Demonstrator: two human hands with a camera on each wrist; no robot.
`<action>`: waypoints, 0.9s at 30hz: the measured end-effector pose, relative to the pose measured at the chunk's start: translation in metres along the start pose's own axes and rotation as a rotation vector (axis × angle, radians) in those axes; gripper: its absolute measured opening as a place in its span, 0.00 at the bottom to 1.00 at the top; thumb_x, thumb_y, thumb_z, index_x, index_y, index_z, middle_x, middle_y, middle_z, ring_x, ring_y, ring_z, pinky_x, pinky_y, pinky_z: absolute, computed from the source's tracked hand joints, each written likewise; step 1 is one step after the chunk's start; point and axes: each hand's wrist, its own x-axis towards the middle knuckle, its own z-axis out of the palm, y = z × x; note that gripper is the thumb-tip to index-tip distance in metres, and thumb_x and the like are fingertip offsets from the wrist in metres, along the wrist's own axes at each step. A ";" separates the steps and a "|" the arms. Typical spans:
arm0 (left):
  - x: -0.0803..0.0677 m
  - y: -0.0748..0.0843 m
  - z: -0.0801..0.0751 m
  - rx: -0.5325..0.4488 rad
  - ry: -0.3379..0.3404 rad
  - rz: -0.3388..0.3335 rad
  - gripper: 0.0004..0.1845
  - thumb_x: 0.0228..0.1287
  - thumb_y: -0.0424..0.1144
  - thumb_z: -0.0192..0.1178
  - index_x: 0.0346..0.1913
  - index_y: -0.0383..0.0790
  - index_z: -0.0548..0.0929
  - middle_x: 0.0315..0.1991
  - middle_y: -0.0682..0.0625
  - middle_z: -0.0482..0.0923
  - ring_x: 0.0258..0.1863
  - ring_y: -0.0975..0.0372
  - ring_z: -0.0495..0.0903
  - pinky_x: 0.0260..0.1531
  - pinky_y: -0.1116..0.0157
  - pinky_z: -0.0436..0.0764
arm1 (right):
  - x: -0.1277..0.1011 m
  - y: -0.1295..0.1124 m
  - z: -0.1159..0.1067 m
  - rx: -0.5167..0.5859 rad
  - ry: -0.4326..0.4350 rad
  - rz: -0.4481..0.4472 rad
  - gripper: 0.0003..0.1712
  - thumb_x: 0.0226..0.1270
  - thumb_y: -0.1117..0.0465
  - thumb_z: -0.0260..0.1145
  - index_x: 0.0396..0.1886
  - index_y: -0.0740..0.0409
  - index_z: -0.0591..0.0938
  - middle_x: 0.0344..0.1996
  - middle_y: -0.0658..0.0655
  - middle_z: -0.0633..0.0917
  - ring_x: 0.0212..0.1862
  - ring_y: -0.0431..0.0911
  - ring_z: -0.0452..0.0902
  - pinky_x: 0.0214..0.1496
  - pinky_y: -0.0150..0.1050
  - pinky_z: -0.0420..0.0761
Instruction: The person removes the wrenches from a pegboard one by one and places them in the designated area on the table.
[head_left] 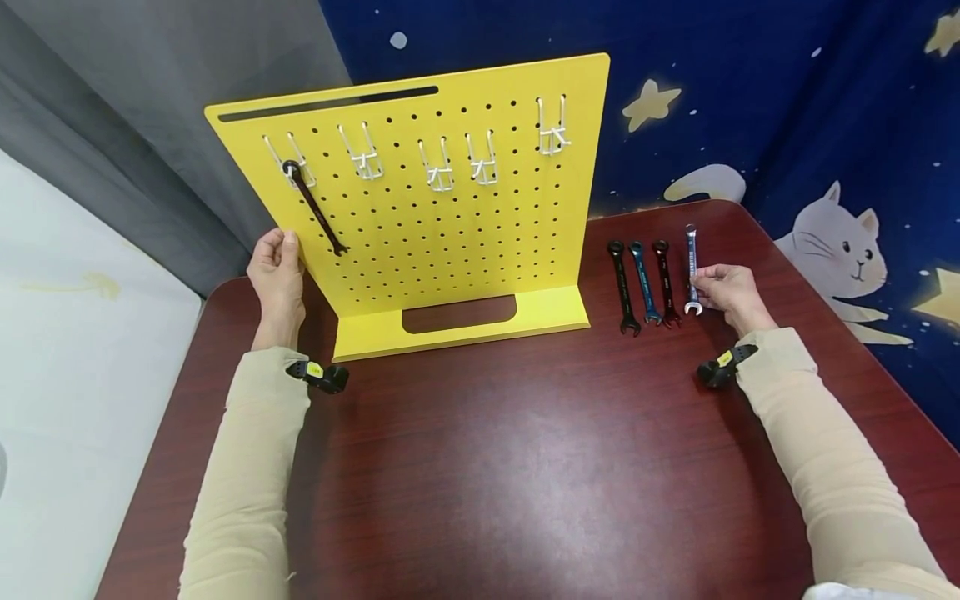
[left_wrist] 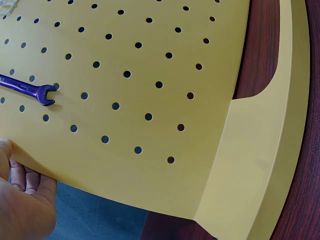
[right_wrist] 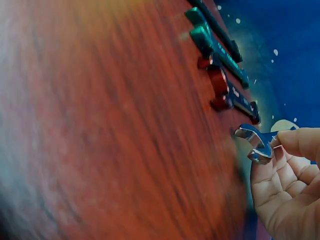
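Plainly, silver wrench (head_left: 692, 254), pinched in right grip (head_left: 729, 292)

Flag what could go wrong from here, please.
The right hand pinches the silver wrench near one end, so it might tilt or slip. The dark red wrench lies close beside it and could get bumped. The left hand grips the board by its edge; a tug might shake the hanging wrench off its hook.

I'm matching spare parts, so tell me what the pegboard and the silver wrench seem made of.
Pegboard: probably painted metal, possibly plastic, matte yellow; its thin sheet bends forward at the bottom. Silver wrench: likely polished steel, given its bright shine.
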 end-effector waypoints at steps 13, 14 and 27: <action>0.001 0.000 0.002 -0.041 0.001 0.006 0.04 0.62 0.39 0.61 0.38 0.44 0.79 0.25 0.54 0.68 0.28 0.63 0.67 0.32 0.71 0.67 | 0.004 -0.001 0.002 -0.190 0.025 0.020 0.18 0.66 0.64 0.57 0.50 0.76 0.73 0.19 0.36 0.74 0.23 0.28 0.71 0.25 0.24 0.76; 0.001 0.000 0.002 -0.046 0.001 0.004 0.04 0.62 0.39 0.61 0.38 0.44 0.79 0.25 0.54 0.68 0.28 0.63 0.67 0.31 0.71 0.67 | 0.005 -0.001 0.002 -0.204 0.030 0.021 0.19 0.66 0.64 0.58 0.49 0.77 0.73 0.19 0.36 0.74 0.22 0.28 0.71 0.25 0.24 0.76; -0.003 0.004 0.002 -0.050 -0.004 -0.004 0.02 0.63 0.37 0.60 0.37 0.43 0.79 0.24 0.54 0.69 0.25 0.64 0.67 0.27 0.73 0.66 | 0.006 -0.003 0.003 -0.362 0.055 0.000 0.16 0.65 0.63 0.59 0.44 0.74 0.77 0.20 0.45 0.76 0.20 0.31 0.72 0.22 0.26 0.75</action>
